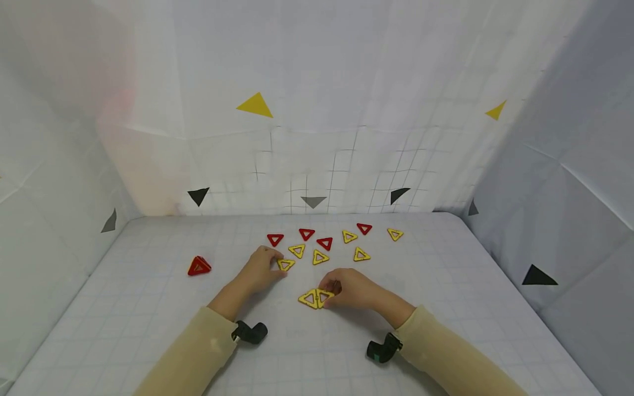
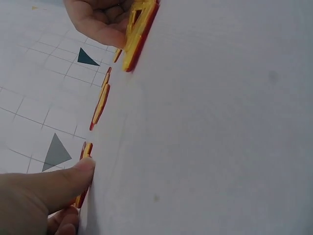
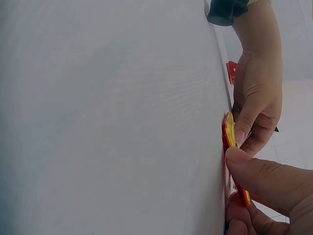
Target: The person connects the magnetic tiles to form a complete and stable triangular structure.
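My right hand (image 1: 351, 289) pinches one of two yellow triangular tiles (image 1: 308, 299) that lie edge to edge at the front middle of the table. In the right wrist view, the thumb (image 3: 239, 155) presses on the yellow face and the fingertips curl beneath the tile's red side. Farther back and to the left, my left hand (image 1: 260, 269) holds another yellow triangular tile (image 1: 285, 265) between thumb and fingers. Seen from the left wrist, that thumb (image 2: 84, 169) covers part of the tile, which sits low at the tabletop.
Behind the hands lie several loose yellow triangular tiles (image 1: 320, 257) and red triangular tiles (image 1: 324, 243). A red pyramid-like piece (image 1: 199, 266) stands left of my left hand. White cloth walls (image 1: 317, 165) with printed triangles enclose the white table (image 1: 148, 330) at the back and sides.
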The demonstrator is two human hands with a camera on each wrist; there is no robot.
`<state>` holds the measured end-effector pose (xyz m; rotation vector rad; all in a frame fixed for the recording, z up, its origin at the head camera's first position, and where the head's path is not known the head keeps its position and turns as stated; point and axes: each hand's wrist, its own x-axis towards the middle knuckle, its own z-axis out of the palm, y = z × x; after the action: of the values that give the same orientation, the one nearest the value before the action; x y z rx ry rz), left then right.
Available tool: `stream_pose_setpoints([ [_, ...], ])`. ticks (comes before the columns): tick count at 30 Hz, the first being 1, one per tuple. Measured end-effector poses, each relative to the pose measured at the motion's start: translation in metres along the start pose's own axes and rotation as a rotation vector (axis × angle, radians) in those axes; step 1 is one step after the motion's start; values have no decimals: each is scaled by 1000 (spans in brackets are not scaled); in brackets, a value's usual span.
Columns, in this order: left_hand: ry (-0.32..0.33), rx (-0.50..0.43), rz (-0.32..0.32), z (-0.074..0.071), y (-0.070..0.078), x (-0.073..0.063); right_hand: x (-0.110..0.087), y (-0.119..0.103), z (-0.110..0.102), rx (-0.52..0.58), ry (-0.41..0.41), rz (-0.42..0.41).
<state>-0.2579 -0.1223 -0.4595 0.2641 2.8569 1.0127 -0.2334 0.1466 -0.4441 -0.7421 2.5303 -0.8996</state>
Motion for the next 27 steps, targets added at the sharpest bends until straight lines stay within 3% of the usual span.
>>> stream_pose_setpoints([
  [18,-27,11,-22,-2,1,-4,3,-1,0,-2,-5,7],
  [27,15,9,-58,1,5,-9,3,-1,1,-12,3,7],
])
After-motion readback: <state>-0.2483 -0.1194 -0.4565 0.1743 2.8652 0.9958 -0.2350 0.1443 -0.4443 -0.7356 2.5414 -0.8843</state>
